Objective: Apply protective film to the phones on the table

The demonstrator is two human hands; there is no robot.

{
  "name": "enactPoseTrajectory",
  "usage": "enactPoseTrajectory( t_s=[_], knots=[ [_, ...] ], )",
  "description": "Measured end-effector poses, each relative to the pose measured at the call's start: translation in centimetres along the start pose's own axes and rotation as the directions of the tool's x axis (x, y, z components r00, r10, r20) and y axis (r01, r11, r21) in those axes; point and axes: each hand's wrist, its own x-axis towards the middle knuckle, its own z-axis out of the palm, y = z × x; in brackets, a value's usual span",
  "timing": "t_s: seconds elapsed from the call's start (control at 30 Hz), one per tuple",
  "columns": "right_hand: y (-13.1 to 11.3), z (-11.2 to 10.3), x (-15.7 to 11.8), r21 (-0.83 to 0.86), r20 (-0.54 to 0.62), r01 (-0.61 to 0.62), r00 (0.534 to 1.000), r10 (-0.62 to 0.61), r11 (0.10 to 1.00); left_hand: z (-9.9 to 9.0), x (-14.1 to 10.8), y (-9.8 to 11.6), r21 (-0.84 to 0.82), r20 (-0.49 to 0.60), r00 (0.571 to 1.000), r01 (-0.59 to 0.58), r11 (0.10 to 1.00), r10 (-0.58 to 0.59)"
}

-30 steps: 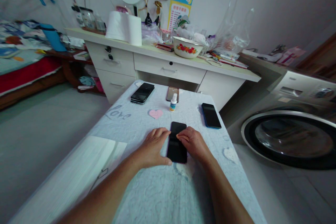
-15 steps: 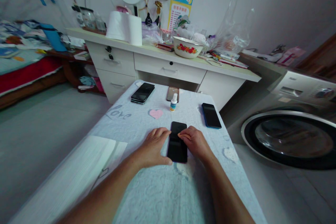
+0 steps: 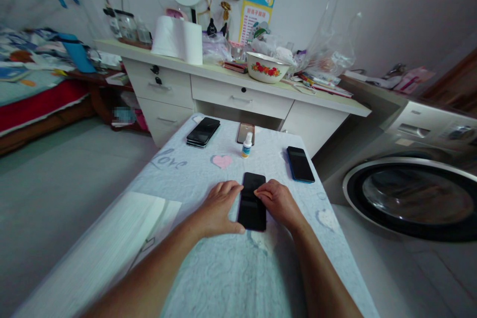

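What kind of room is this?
Probably a room in someone's home, maybe a bedroom: there's what looks like a bed on the left, a white desk with drawers by the wall, and a washing machine on the right.

Bare hands: two, one left hand (image 3: 218,211) and one right hand (image 3: 278,202). Glossy black-screened phones lying singly were two: one dark-edged phone (image 3: 252,216), one blue-edged phone (image 3: 300,165). Stacks of flat black phones (image 3: 203,130): one, at least two deep, exact count was unclear. Gold-brown rectangular slab (image 3: 242,130): one. Small white plastic bottle with blue-yellow label (image 3: 246,148): one.
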Motion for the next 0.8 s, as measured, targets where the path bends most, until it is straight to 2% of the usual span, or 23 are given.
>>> enactPoseTrajectory(
  t_s=[0.57,0.8],
  knots=[
    [-0.09,0.04,-0.35,0.212,0.128,0.045,0.989,-0.073,0.976,0.03,0.02,-0.04,0.017,0.01,1.0,0.004,1.0,-0.004],
    [0.21,0.21,-0.41,0.249,0.125,0.038,0.99,-0.071,0.968,0.06,0.02,-0.09,0.016,0.001,1.0,0.001,1.0,-0.001]
  ],
)
